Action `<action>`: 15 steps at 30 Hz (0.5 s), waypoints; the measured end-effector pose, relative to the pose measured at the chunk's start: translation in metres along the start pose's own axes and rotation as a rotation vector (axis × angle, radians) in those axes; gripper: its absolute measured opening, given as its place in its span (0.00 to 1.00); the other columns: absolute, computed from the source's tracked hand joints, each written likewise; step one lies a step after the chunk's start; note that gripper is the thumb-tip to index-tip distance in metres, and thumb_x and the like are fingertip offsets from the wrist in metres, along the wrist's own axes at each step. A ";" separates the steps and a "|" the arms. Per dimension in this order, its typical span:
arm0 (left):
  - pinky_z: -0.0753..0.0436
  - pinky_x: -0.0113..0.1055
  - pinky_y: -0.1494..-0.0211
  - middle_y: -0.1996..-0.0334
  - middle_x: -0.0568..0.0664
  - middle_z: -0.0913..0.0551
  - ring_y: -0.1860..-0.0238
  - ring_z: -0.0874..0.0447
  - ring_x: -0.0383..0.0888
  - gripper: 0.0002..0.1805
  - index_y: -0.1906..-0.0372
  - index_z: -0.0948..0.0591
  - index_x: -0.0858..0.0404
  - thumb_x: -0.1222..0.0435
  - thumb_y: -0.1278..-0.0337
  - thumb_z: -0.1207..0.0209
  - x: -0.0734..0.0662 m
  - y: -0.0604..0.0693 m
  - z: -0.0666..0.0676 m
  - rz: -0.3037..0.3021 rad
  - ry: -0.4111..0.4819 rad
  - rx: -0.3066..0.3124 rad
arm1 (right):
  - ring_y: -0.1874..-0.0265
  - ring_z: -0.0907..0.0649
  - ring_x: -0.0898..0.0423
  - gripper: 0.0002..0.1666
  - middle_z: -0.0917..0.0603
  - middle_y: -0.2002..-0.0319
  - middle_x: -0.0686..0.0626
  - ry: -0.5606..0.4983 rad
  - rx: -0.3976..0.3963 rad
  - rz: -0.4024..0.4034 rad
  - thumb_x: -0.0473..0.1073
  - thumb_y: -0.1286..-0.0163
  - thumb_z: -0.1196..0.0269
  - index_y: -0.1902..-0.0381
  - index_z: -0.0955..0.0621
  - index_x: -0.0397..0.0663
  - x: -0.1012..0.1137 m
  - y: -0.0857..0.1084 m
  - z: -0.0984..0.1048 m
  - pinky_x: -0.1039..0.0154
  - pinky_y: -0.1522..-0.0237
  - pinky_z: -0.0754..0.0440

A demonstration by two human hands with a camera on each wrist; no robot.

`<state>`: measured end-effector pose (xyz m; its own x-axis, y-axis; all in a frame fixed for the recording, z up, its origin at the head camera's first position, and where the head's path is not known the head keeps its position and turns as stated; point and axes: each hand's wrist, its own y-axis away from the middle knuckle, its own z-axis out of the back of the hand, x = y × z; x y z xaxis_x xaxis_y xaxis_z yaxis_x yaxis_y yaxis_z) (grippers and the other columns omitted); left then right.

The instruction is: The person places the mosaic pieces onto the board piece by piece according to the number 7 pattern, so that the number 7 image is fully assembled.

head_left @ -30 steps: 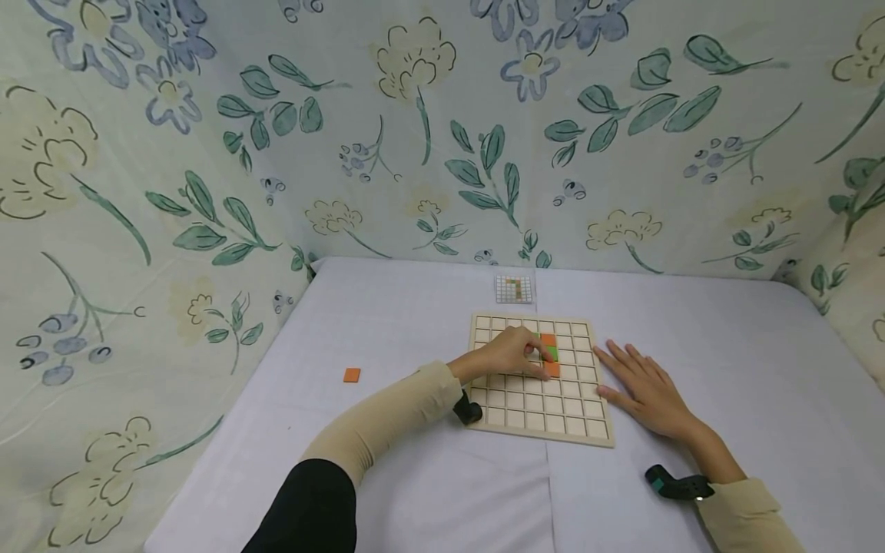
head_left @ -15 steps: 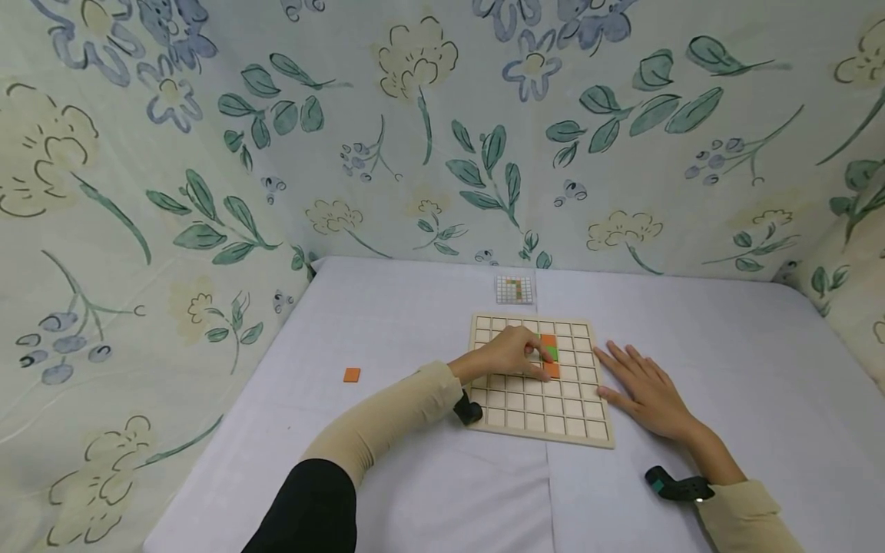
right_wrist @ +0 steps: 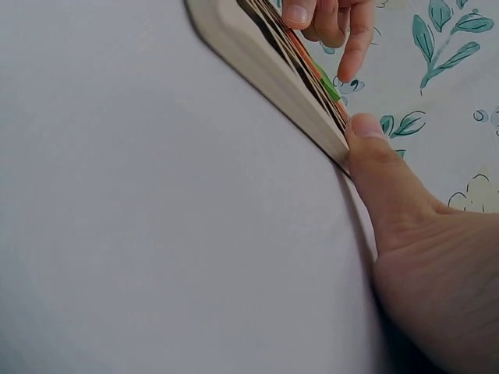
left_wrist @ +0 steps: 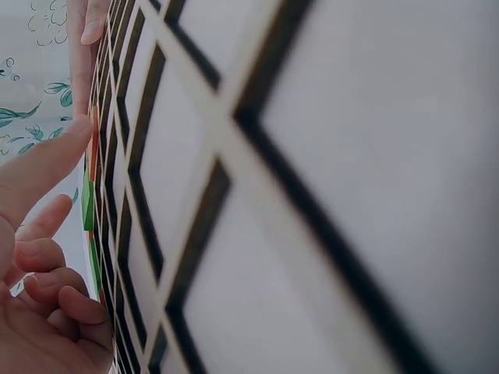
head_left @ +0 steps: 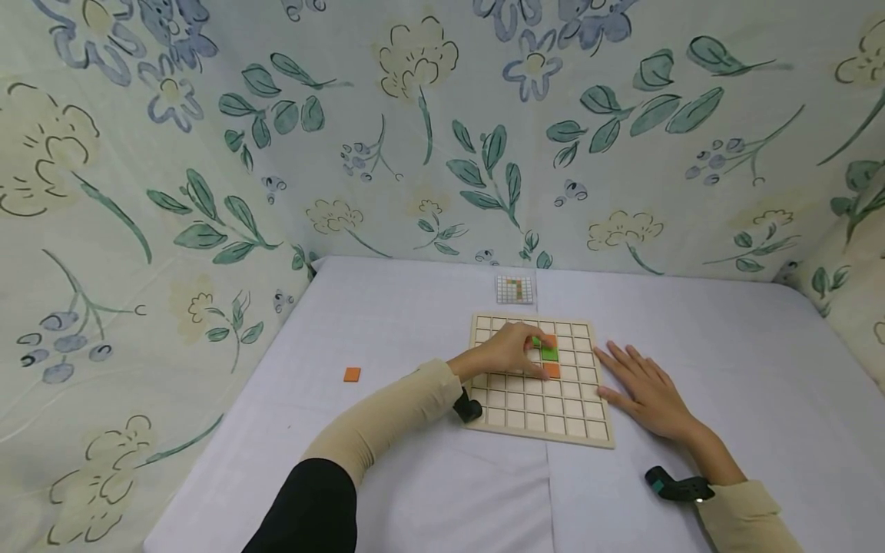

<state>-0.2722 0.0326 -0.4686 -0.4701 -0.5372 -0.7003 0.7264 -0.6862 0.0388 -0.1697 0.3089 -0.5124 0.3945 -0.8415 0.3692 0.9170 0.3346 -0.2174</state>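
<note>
A wooden grid board (head_left: 515, 419) lies on the white table. My left hand (head_left: 510, 349) is over its middle. In the left wrist view my left thumb (left_wrist: 47, 167) touches an orange tile (head_left: 551, 370), while the forefinger stands apart from it and the other fingers are curled. A green tile (head_left: 549, 354) lies beyond that orange one, with another orange tile (head_left: 551, 340) farther up. A second green tile (head_left: 536, 342) is partly hidden by the forefinger. My right hand (head_left: 646, 395) rests flat on the table, its fingertips and thumb touching the board's right edge.
A single orange tile (head_left: 352, 375) lies on the table to the left of the board. Behind the board is a small card (head_left: 515, 289) with a coloured grid pattern. A floral cloth (head_left: 442, 177) hangs beyond the table's back edge.
My left forefinger has moved up and away from the thumb and the nearest orange tile, uncovering more green. The thumb stays on that tile. My right hand and the board have not moved.
</note>
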 end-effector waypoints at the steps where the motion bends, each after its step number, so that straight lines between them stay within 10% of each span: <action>1: 0.33 0.26 0.69 0.72 0.47 0.27 0.71 0.34 0.37 0.28 0.44 0.16 0.58 0.57 0.52 0.23 0.000 0.000 0.000 0.001 0.008 -0.006 | 0.26 0.50 0.32 0.42 0.44 0.25 0.35 0.000 0.001 -0.001 0.56 0.27 0.40 0.22 0.39 0.49 0.000 0.000 0.000 0.33 0.31 0.60; 15: 0.34 0.26 0.71 0.81 0.44 0.31 0.79 0.38 0.37 0.17 0.46 0.15 0.59 0.59 0.38 0.33 0.004 -0.002 -0.004 0.001 0.057 -0.059 | 0.26 0.50 0.32 0.42 0.45 0.24 0.35 0.002 0.003 -0.004 0.56 0.27 0.40 0.23 0.39 0.48 0.000 0.000 0.000 0.33 0.31 0.60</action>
<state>-0.2737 0.0336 -0.4741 -0.4414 -0.5074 -0.7400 0.7559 -0.6547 -0.0020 -0.1693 0.3086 -0.5127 0.3903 -0.8437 0.3685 0.9189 0.3321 -0.2131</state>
